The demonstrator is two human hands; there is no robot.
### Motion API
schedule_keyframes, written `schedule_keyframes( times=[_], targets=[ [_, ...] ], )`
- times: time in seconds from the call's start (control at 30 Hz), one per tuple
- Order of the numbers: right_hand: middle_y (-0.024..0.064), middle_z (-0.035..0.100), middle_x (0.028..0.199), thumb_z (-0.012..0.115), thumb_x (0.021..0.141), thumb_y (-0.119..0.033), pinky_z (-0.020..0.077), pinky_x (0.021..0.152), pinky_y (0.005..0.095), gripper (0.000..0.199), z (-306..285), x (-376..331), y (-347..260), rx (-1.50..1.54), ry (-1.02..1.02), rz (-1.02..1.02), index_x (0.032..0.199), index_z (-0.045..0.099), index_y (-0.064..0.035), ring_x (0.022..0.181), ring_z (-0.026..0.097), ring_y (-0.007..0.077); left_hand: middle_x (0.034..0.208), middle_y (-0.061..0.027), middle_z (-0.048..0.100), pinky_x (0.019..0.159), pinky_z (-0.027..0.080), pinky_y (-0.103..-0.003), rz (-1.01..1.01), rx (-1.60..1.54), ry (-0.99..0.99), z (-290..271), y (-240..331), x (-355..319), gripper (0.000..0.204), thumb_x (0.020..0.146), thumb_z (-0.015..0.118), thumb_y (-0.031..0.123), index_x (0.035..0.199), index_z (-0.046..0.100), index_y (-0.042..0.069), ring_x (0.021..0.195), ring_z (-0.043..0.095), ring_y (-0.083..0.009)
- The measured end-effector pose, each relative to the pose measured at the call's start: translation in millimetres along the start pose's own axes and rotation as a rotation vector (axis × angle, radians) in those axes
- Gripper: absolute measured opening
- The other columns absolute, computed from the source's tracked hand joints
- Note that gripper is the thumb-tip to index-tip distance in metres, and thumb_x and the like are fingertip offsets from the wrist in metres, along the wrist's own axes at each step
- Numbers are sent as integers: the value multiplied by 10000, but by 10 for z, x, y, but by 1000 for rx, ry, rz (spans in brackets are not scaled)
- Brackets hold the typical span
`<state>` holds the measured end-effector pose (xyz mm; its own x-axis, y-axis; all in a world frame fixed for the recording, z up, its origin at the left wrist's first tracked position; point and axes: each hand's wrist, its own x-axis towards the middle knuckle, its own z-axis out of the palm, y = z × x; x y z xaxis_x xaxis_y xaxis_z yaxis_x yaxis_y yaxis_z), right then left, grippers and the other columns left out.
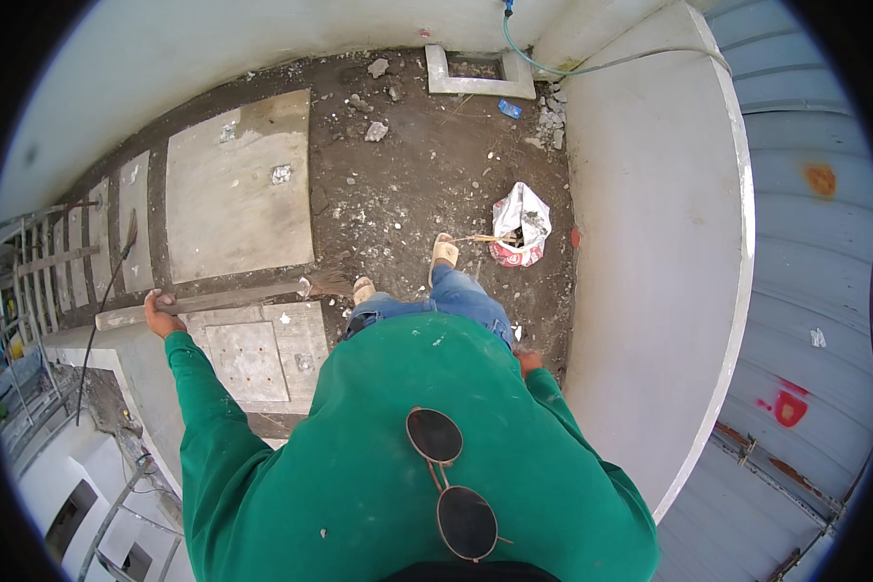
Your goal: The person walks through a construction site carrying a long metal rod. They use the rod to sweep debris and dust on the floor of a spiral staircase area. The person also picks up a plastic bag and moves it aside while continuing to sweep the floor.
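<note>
A long broom with a pale wooden handle and brown bristles [233, 297] is on the left side, in the person's left hand [158, 312]. Those fingers look curled tight around the handle. The bristles are just left of a foot in a tan sandal [364, 289]. The right hand [527, 362] is by the right hip, mostly hidden by the green shirt [417, 388], so I cannot tell if its fingers are apart or together.

To the right of the feet is a floppy white sack with red marks [510, 206]. Its mouth is open, and it looks like some dark scraps are in it already. Lots is left on the brown dirt [407, 184]: rough grey stones [376, 131], tiny white crumbs, and a crinkly blue packet [509, 109] on the far side.

On the left is a big, flat, square concrete slab [238, 194], dusty and hard. On the right is a smooth grey wall [660, 242].
</note>
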<state>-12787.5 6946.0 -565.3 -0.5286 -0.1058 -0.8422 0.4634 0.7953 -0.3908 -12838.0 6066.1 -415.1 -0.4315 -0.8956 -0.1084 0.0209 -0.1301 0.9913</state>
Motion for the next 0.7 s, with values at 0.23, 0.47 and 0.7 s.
schedule_keyframes(
  times=[0.23,0.47,0.7],
  targets=[
    [68,698,963,522,933,-296,518,672,397,289,-492,498,392,496,-158,432,1125,627,-108,775,672,228,705,-28,545,731,438,-291,-72,96,-106,1009,67,-762,184,882,646,217,884,652,32,721,533,-155],
    [67,689,1028,553,935,-295,510,743,373,307,-1684,1183,-997,532,11,243,1181,621,-124,852,658,200,722,0,528,657,384,-251,-12,164,-151,1479,-36,-1146,159,892,635,202,826,610,60,657,467,-112],
    [57,685,1063,575,927,-287,501,804,392,317,-2069,1861,-2218,433,14,170,1196,628,-127,901,655,205,687,20,470,589,354,-255,-5,67,51,1739,-33,-539,148,889,635,156,771,582,84,614,420,-92]
  ],
)
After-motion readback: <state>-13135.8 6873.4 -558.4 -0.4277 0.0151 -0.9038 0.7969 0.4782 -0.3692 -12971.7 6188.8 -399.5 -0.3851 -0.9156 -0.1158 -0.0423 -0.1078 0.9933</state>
